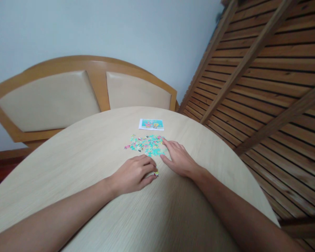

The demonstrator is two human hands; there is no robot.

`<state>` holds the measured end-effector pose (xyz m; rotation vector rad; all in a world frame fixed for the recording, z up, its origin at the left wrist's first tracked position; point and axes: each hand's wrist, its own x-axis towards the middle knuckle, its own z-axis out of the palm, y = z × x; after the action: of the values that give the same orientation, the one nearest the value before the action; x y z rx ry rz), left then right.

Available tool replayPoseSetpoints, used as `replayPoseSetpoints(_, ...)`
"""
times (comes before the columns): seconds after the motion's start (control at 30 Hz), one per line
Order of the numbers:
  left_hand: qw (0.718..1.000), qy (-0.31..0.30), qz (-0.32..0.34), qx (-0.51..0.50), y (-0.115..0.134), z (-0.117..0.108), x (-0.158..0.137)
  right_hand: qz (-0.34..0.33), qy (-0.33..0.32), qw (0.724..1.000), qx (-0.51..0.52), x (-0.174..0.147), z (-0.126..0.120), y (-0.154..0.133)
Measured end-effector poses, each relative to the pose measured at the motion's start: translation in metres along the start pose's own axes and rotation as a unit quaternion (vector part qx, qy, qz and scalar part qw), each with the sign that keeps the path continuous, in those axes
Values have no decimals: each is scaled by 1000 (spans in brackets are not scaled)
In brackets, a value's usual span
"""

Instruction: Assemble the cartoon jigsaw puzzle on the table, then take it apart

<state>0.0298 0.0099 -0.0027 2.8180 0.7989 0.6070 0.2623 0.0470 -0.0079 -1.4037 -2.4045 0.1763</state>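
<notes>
Many small jigsaw pieces, mostly turquoise with bits of pink and yellow, lie in a loose heap at the middle of the table. My left hand rests on the table just in front of the heap. Its fingers curl round a few yellow and dark jigsaw pieces at the fingertips; the hand partly hides them. At the heap's right side is my right hand, palm down with fingers stretched out. Its index fingertip touches the edge of the heap, and nothing shows in its grasp.
Behind the heap lies a picture card with cartoon figures on turquoise. The round, light wooden table curves away on both sides. A padded wooden bench back stands beyond it against a pale wall. Wooden slats rise at the right.
</notes>
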Motion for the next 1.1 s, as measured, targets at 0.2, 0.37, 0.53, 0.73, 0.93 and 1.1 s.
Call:
replayPoseSetpoints(0.2,1000,1,-3,0,0,0,0,17,26,999,-22,-6,-13,7)
replayPoseSetpoints(0.37,1000,-3,-1,-7,-1,0,-2,31,10,998,-53,-8,-24,14)
replayPoseSetpoints(0.53,1000,-7,-2,-6,-1,0,-1,13,1,999,-42,-9,-31,17)
replayPoseSetpoints(0.73,1000,2,-9,-3,-1,0,-1,-75,-52,995,42,-13,-36,15)
replayPoseSetpoints(0.93,999,18,-41,-11,0,0,-1,-119,-66,989,65,-15,-40,6)
replayPoseSetpoints(1.1,997,20,-68,-14,1,-1,-1,-68,-65,996,12,-16,-44,4)
